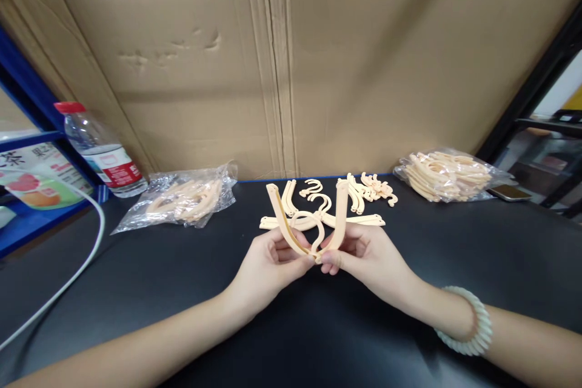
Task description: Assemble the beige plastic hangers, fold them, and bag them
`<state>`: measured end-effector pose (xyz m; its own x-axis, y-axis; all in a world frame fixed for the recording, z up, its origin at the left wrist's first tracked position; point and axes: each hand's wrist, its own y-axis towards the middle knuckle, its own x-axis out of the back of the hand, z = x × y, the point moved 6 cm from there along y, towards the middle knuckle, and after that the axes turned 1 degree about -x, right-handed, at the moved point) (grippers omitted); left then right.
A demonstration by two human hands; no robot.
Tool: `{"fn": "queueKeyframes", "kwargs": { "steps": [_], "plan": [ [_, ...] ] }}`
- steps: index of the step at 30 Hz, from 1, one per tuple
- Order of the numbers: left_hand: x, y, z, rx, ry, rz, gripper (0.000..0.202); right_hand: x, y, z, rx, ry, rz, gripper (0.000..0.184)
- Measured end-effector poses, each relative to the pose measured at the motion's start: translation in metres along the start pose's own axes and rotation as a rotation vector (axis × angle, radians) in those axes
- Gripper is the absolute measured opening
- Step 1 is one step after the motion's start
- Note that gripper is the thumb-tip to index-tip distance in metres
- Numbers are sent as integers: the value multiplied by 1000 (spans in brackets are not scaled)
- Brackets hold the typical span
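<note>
1. Left forearm (168,333), bare, slants in from the lower left; left hand (273,260) pinches with thumb forward, other fingers curled behind;
2. Right forearm (527,339), also bare, slants in from the lower right; right hand (370,257) pinches likewise;
3. Both hands near centre, thumb tips close together.

Bagged parts (443,176) on a bench (291,339) suggest a workshop

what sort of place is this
Probably a work spot for handling small parts, though whether in a home or workshop I can't tell: clear bags of beige pieces and loose hooks lie on a black tabletop, with a cardboard panel behind.
</note>
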<state>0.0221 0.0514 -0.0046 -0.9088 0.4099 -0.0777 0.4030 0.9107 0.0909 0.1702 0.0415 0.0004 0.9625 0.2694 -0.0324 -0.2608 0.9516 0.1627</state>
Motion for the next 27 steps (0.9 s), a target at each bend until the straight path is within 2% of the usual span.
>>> {"fn": "queueKeyframes", "kwargs": {
  "steps": [7, 13, 16, 20, 23, 27],
  "plan": [
    [1, 2, 1, 22, -35, -35, 25, -1, 1, -1, -28, -3, -40, 35],
    [1, 0, -1, 44, -61, -56, 27, 5, 6, 4, 40, -101, -17, 22],
    [8, 2, -6, 45, -72, -87, 28, 25, 12, 24, 38, -114, 80, 21],
    [27, 6, -12, 50, -125, -165, 26, 55, 17, 48, 24, -273, 290, 19],
    [36, 10, -11, 88, -165, -188, 22, 72, 20, 48, 2, -381, 325, 19],
    [36, 12, -7, 117, -175, -164, 21, 72, 21, 41, 54, -640, 378, 17]
  ]
}}
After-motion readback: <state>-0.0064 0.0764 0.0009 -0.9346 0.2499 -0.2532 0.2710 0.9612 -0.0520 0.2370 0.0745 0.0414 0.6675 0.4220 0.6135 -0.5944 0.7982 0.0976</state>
